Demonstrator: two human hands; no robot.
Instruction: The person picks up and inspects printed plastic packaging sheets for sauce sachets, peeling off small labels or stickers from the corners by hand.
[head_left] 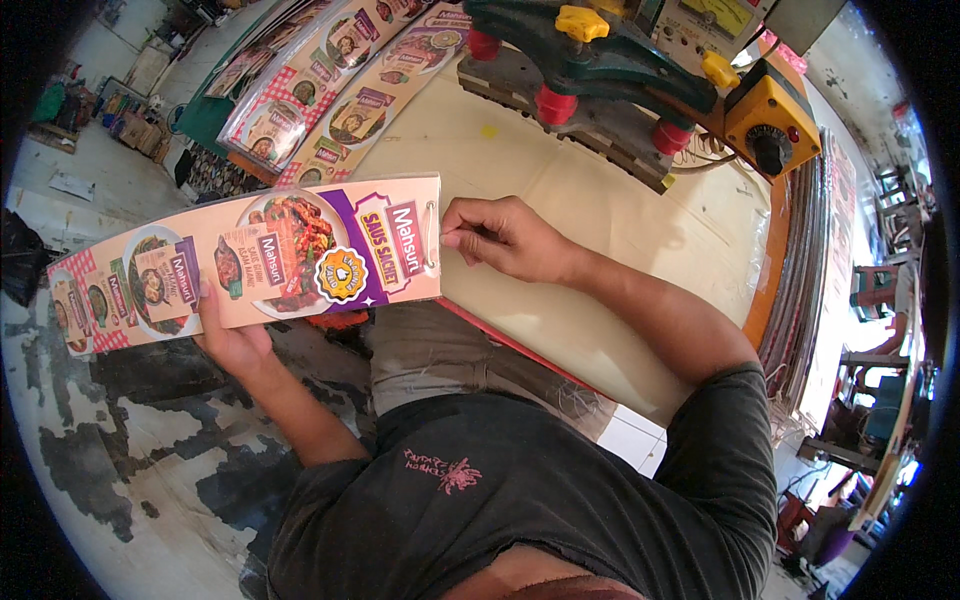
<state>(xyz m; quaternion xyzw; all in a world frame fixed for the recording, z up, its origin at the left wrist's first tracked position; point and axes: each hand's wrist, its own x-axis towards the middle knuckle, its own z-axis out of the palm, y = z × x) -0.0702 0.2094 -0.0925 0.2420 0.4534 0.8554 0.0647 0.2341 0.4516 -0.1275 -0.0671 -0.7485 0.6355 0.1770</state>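
Printed strip (250,262), long, peach with food pictures, a purple band and a clear border, is held up in front of the person, slanting; in view its right end overlaps the desk (560,330), the rest mostly the floor (110,450). Left hand (235,340) is clamped on the strip's lower edge, thumb on the front. Right hand (510,238) is at the strip's right end, fingers curled, thumb and index tips together beside a thin, shiny loop (432,235); cannot tell if they grip anything.

Desk top is cream, slightly wrinkled, with a small yellow mark, red edging on the near side and an orange-brown edge at right. More printed sheets (300,85) lie in piles at its far left. Far side: dark green machine frame (630,75) with yellow knobs and red collars, over a long metal bar. Yellow control box (775,118) with black dial at its right, meter panel (705,22) behind. Stacked flat sheets (800,290) along the right edge.

Room: floor grey-white with dark worn patches, white tiles (635,438) below the desk. Black bag (22,260) far left, boxes (140,125) upper left, blurry furniture (870,285) at right in bright light.
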